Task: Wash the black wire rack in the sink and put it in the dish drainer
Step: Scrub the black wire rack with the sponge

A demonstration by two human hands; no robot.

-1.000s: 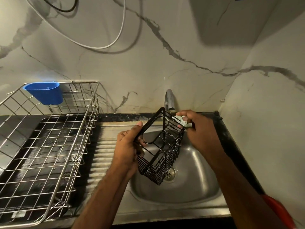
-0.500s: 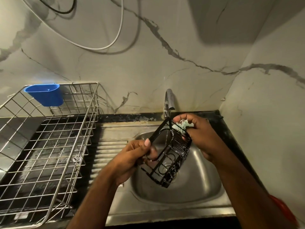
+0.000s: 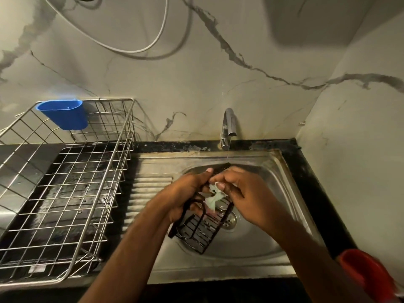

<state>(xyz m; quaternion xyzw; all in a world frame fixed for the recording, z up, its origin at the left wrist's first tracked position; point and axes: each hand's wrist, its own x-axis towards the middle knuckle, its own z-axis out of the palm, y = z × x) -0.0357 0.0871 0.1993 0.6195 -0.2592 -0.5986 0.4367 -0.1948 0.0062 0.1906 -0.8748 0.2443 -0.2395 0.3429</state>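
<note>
Both forearms reach forward and meet. The left hand (image 3: 185, 193) grips the rack (image 3: 201, 228), thumb up. The right hand (image 3: 242, 193) curls its fingers (image 3: 219, 185) around a pale scrubber (image 3: 213, 199).

Your left hand (image 3: 185, 193) grips the black wire rack (image 3: 202, 228) by its upper rim and holds it tilted over the sink (image 3: 284, 193), above the drain. Your right hand (image 3: 242, 197) pinches a pale green scrubber (image 3: 213, 199) against the rack's top. A thin stream of water falls from the tap (image 3: 228, 127). The dish drainer (image 3: 72, 193) stands on the worktop (image 3: 306, 171) to the left, with a blue cup (image 3: 63, 114) hung on its rear rim.
</note>
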